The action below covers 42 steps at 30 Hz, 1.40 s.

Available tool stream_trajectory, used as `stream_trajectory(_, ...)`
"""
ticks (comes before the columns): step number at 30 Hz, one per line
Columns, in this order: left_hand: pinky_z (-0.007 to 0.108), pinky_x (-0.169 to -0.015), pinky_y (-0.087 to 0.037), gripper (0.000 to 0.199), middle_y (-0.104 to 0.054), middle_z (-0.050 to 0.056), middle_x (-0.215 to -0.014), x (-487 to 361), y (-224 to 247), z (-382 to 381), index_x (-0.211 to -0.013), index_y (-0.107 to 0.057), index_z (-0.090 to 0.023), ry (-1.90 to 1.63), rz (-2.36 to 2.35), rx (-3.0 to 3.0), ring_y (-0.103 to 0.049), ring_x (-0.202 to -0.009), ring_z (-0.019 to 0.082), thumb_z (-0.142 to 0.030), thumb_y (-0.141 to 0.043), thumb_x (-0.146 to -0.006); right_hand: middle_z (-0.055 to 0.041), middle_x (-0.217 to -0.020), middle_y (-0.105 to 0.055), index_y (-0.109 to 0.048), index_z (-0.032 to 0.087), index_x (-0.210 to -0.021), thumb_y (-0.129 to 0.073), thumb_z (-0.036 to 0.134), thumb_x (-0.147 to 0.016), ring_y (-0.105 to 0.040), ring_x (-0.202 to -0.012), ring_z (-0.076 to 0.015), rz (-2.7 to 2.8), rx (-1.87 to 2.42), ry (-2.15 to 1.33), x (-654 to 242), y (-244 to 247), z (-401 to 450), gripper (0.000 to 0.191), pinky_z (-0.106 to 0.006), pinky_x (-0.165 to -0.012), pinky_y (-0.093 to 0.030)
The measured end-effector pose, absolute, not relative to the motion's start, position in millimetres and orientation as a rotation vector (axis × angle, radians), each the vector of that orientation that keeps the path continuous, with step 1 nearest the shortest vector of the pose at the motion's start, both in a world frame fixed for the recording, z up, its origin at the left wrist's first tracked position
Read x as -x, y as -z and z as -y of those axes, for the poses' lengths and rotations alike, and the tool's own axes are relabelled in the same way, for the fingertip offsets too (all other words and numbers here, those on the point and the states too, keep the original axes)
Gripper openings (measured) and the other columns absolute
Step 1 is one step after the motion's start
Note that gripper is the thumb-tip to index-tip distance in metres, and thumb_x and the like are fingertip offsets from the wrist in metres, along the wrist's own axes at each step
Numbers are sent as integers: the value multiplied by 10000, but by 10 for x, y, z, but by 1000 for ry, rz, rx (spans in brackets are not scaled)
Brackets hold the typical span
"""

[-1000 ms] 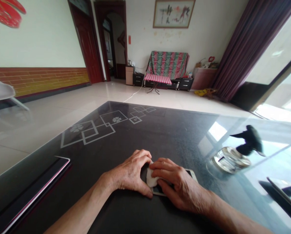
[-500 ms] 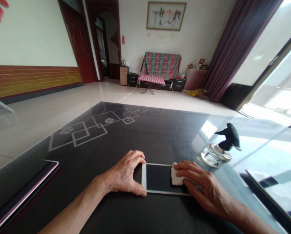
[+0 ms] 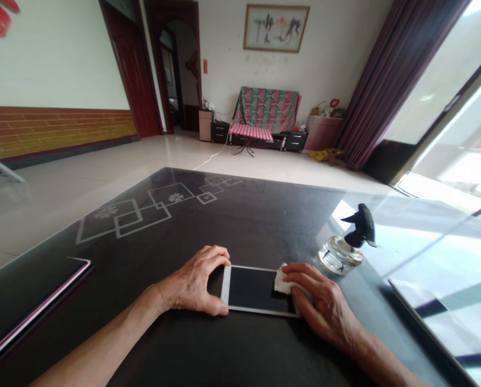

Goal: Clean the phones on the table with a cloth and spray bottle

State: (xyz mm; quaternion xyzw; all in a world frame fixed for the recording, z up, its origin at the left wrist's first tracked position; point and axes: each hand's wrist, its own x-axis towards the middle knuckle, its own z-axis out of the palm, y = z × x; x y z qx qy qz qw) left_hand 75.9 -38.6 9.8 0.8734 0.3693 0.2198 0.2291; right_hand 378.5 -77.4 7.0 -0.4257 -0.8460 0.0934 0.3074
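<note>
A white-framed smartphone [image 3: 248,290] lies flat on the dark glossy table [image 3: 192,344], its black screen facing up. My left hand [image 3: 198,282] grips the phone's left end, thumb on the near corner and fingers on the far corner. Pressed on the right part of the screen is a folded white tissue [image 3: 281,280], held under the fingers of my right hand [image 3: 321,298]. That hand covers the phone's right end. Just beyond it stands a clear spray bottle [image 3: 340,253] with a black trigger head.
Along the table's left side runs a dark raised panel edge [image 3: 38,312] with a pink and white stripe; a similar edge [image 3: 429,333] is at the right. Farther off are a small table with a striped cloth [image 3: 251,131], a covered television stand and a purple curtain [image 3: 401,80].
The view has shifted slightly, so hands, phone and bottle appear a little farther left. My right hand and the tissue remain on the right part of the screen; the left grip is unchanged.
</note>
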Motion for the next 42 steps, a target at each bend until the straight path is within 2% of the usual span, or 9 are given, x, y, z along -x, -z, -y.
stream_trajectory(3, 370, -964, -427, 652, -511, 58, -1213, -768, -95, 393, -1075, -556, -216, -616, -1017, -2405, -499, -1083, 271, -270, -824, -484, -94, -1124, -621, -646, 205, -970, -442, 190, -889, -641, -982, -198, 2207, 1182, -208, -3841, -51, 793, 219, -324, -857, -539)
stream_trajectory(10, 389, -985, -415, 645, -506, 63, -1221, -761, -38, 363, -1094, -549, -221, -643, -1053, -2386, -481, -1111, 284, -275, -797, -501, -96, -1243, -581, -629, 225, -1108, -467, 189, -896, -600, -1100, -213, 2268, 1150, -226, -3803, -55, 736, 268, -333, -934, -507)
stream_trajectory(17, 382, -983, -421, 616, -520, 60, -1204, -783, -112, 387, -1071, -557, -214, -630, -1073, -2377, -496, -1093, 274, -258, -792, -504, -90, -1038, -628, -648, 202, -907, -464, 180, -854, -636, -915, -196, 2230, 1107, -248, -3823, -105, 788, 193, -313, -820, -534)
stream_trajectory(22, 382, -980, -423, 617, -523, 55, -1205, -780, -84, 371, -1074, -557, -220, -633, -1070, -2397, -498, -1091, 274, -266, -793, -505, -82, -949, -628, -628, 199, -892, -468, 137, -804, -621, -861, -199, 2296, 972, -271, -3812, -175, 837, 192, -327, -772, -534)
stream_trajectory(25, 385, -978, -426, 639, -527, 54, -1206, -767, -44, 350, -1079, -559, -224, -643, -1056, -2403, -500, -1092, 278, -294, -804, -493, -85, -994, -637, -629, 201, -928, -474, 128, -813, -622, -921, -209, 2337, 932, -240, -3796, -163, 828, 206, -341, -816, -531)
stream_trajectory(30, 383, -979, -427, 628, -527, 60, -1206, -765, -38, 349, -1082, -550, -217, -658, -1065, -2390, -497, -1094, 277, -288, -797, -508, -82, -1180, -620, -616, 240, -1094, -474, 161, -888, -586, -1101, -230, 2274, 1118, -75, -3794, -33, 749, 262, -391, -939, -501)
stream_trajectory(33, 382, -983, -423, 633, -521, 63, -1205, -767, -35, 357, -1094, -544, -213, -667, -1079, -2393, -488, -1097, 273, -271, -795, -515, -72, -1242, -596, -602, 257, -1142, -478, 178, -901, -570, -1144, -234, 2280, 1152, -51, -3804, 18, 714, 282, -402, -970, -489)
stream_trajectory(37, 376, -986, -424, 628, -516, 63, -1207, -766, -24, 359, -1095, -540, -212, -669, -1079, -2400, -484, -1100, 267, -259, -794, -522, -72, -1201, -609, -627, 241, -1096, -488, 179, -883, -588, -1108, -229, 2281, 1137, -50, -3803, 5, 733, 261, -376, -939, -505)
stream_trajectory(42, 386, -986, -431, 626, -519, 65, -1208, -770, -39, 362, -1094, -541, -217, -663, -1083, -2395, -486, -1106, 277, -258, -791, -521, -86, -1037, -629, -641, 204, -954, -477, 158, -843, -626, -945, -206, 2285, 1090, -147, -3796, -102, 823, 204, -328, -822, -538)
